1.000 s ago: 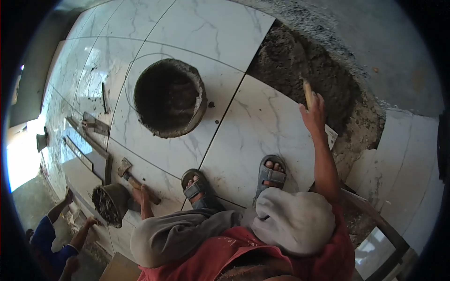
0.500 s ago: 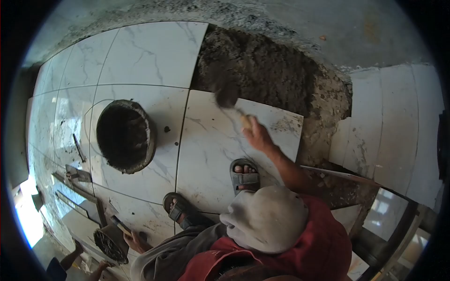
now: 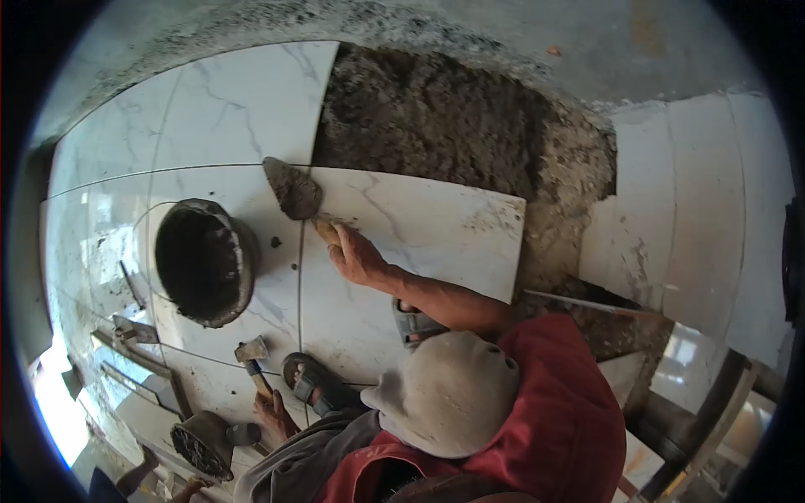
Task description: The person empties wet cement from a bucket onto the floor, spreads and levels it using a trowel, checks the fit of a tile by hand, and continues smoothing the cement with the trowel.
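Trowel [image 3: 293, 191] just swung off the mortar [image 3: 428, 117], leaving it exposed, right hand [image 3: 359, 258] gripping the handle. Left hand [image 3: 272, 411]'s clutching a hammer [image 3: 257, 371].

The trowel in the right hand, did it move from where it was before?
Yes. The trowel has moved in the right hand, away from the dark muddy patch and closer to the bucket.

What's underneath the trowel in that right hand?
Beyond the edges of the trowel, held in the right hand, white floor tiles show. It covers the patch directly beneath, so that bit can't be seen.
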### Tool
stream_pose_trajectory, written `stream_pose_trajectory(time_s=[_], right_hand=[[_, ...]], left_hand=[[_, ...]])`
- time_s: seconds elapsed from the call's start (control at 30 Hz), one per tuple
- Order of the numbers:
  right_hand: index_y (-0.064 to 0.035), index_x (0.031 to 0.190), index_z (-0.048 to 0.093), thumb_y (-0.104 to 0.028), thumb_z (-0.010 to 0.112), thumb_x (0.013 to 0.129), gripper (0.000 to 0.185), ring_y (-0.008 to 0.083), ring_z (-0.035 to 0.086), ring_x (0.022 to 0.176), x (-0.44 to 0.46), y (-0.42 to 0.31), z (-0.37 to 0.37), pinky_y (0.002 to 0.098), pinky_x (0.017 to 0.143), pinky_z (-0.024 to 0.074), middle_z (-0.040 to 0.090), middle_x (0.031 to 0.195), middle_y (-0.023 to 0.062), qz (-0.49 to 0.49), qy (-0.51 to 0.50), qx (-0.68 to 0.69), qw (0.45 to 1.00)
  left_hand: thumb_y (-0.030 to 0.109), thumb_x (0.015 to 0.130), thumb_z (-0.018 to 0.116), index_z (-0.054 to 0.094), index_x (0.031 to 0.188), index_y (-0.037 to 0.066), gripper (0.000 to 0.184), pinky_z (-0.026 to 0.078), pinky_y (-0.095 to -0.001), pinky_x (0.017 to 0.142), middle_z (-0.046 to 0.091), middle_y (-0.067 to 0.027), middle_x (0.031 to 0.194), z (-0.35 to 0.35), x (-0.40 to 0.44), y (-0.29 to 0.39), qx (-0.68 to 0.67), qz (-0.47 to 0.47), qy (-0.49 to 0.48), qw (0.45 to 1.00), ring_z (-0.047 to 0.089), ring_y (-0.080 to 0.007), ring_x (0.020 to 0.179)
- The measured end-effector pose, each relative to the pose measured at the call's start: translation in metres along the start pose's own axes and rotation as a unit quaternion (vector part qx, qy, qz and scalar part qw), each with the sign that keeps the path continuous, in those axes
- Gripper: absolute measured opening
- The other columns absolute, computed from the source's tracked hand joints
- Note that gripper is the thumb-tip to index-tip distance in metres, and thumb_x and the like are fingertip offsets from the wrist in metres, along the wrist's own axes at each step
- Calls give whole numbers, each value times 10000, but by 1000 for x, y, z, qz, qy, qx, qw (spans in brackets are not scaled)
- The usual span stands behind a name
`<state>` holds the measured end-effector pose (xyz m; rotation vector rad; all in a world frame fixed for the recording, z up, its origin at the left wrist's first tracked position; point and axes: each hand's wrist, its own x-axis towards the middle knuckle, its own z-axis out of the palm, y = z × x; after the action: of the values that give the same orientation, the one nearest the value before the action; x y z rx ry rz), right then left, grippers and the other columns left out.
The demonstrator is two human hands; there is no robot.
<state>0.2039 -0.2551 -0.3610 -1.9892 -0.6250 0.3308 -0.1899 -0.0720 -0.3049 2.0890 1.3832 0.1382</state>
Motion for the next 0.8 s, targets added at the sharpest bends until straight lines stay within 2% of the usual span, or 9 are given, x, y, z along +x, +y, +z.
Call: stream_pose_trajectory(time_s=[0.07, 0.1, 0.23, 0.43, 0.57, 0.6, 0.63, 0.73, 0.8], right_hand=[[85, 1225, 390, -138, 542, 834, 476, 396, 531, 1029, 30, 11, 17, 432, 890, 431, 538, 1092, 285, -115, 31, -88, 989], [79, 1232, 395, -126, 520, 840, 460, 374, 514, 1078, 51, -6, 14, 418, 921, 413, 537, 1130, 268, -60, 43, 146, 986], [61, 1211, 433, -159, 495, 863, 417, 409, 517, 1054, 82, -31, -14, 463, 894, 418, 541, 1129, 262, 52, -85, 118, 988], [48, 1180, 485, -135, 545, 856, 377, 340, 576, 1002, 7, -11, -56, 389, 854, 469, 568, 1058, 227, -9, 14, 51, 999], [-6, 1079, 523, -45, 579, 821, 267, 284, 612, 888, -77, -14, -100, 356, 746, 498, 592, 997, 184, 117, 56, 52, 990], [5, 987, 515, -94, 573, 817, 205, 357, 601, 846, -94, -29, -112, 401, 710, 494, 577, 939, 203, 219, 78, 77, 970], [-4, 936, 505, -98, 571, 836, 152, 359, 610, 780, -112, -27, -117, 403, 668, 488, 592, 866, 186, 192, 99, 19, 976], [-11, 914, 509, -136, 591, 849, 162, 347, 616, 755, -152, -66, -155, 394, 671, 481, 615, 780, 171, 273, 57, 21, 960], [0, 899, 538, -267, 565, 874, 270, 319, 629, 766, -178, -92, -180, 380, 676, 481, 627, 780, 165, 345, 30, 40, 937]], left_hand=[[280, 829, 632, 491, 1192, -37, 502, 378, -416, 850, 500, -202, 1051, -8, 12, 13, 20, -23, -17, 999, 490, -339, 964], [277, 828, 629, 489, 1198, -36, 504, 378, -418, 859, 500, -203, 1058, -10, 16, 9, 27, -22, -16, 999, 491, -340, 975], [327, 813, 642, 455, 1232, -46, 591, 374, -436, 897, 482, -233, 1112, 0, 32, -39, 36, -14, -1, 999, 487, -360, 1002], [334, 802, 662, 445, 1241, -52, 623, 372, -441, 907, 477, -239, 1131, 0, 43, -57, 63, -34, -2, 997, 485, -366, 1014], [331, 800, 668, 441, 1245, -52, 629, 372, -441, 911, 474, -241, 1139, -6, 51, -60, 107, -49, -67, 991, 485, -367, 1020], [328, 802, 671, 440, 1249, -48, 628, 372, -441, 912, 472, -242, 1149, -11, 60, -72, 114, -59, -102, 986, 484, -364, 1028], [326, 803, 673, 439, 1252, -44, 627, 373, -440, 914, 469, -243, 1158, -16, 69, -84, 122, -69, -137, 981, 482, -361, 1035], [294, 811, 682, 445, 1260, -9, 591, 417, -418, 870, 531, -224, 1124, -31, 80, -130, 127, 74, -133, 980, 528, -333, 984], [276, 816, 678, 446, 1262, 1, 573, 431, -407, 848, 555, -209, 1094, -68, 70, -79, 155, 6, -186, 970, 546, -319, 956]])
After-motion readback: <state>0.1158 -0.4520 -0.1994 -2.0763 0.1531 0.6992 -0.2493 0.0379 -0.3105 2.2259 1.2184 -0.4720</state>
